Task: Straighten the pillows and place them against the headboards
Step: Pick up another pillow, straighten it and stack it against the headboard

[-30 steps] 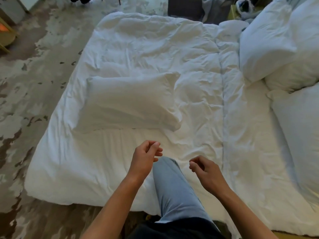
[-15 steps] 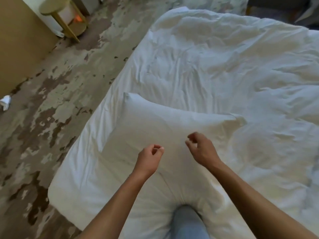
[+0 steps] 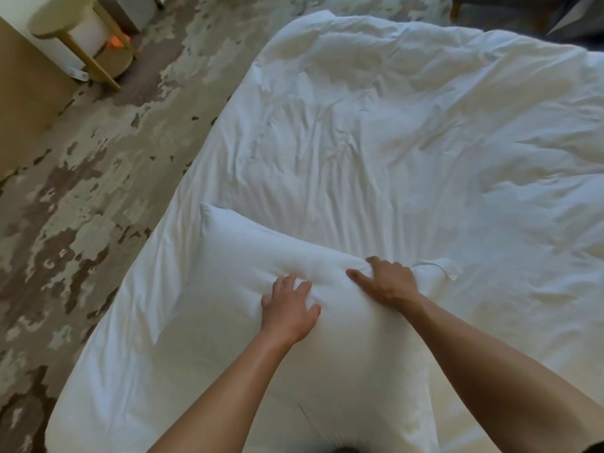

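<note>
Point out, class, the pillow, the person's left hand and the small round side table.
pillow (image 3: 228, 256): head view, its bare upper-left face.
left hand (image 3: 289, 308): head view, back of the hand.
side table (image 3: 57, 22): head view, its round top.

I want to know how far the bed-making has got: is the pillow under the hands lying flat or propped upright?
Lying flat. The pillow rests on the duvet; left hand and right hand grip its far edge.

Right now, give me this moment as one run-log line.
phase: grasping pillow | left hand: fingers dug into pillow top | right hand: gripping pillow's far edge | pillow: flat on duvet | headboard: not in view
</note>
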Tool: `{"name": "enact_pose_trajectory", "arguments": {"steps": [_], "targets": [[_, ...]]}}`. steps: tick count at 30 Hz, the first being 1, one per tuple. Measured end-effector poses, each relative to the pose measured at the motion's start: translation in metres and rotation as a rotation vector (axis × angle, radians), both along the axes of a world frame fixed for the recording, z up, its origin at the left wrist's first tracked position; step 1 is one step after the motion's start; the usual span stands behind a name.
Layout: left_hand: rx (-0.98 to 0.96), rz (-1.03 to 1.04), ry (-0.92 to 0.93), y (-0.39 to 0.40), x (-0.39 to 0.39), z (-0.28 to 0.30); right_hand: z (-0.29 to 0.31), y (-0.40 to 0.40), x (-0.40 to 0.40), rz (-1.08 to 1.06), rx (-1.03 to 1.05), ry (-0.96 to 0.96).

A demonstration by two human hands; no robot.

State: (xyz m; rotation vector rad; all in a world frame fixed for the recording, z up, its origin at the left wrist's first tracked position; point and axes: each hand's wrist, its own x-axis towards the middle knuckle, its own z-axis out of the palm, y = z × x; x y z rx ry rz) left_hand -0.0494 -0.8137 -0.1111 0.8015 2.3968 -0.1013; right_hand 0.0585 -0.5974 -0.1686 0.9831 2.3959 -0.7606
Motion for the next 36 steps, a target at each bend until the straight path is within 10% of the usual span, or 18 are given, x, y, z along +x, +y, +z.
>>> {"name": "enact_pose_trajectory", "arguments": {"steps": [22,29,36], "targets": [[0.211,-0.294,0.19,-0.073,0.009,0.069,0.07,-0.15,0.13,-0.083,0.06,0.271],[0.158,-0.556,0.086,-0.175,0.026,0.103,0.118,-0.291,0.21,-0.179,0.084,0.372],[0.319,-0.759,0.366,-0.324,0.04,0.107,0.156,-0.429,0.225,-0.342,0.229,0.493]]}}
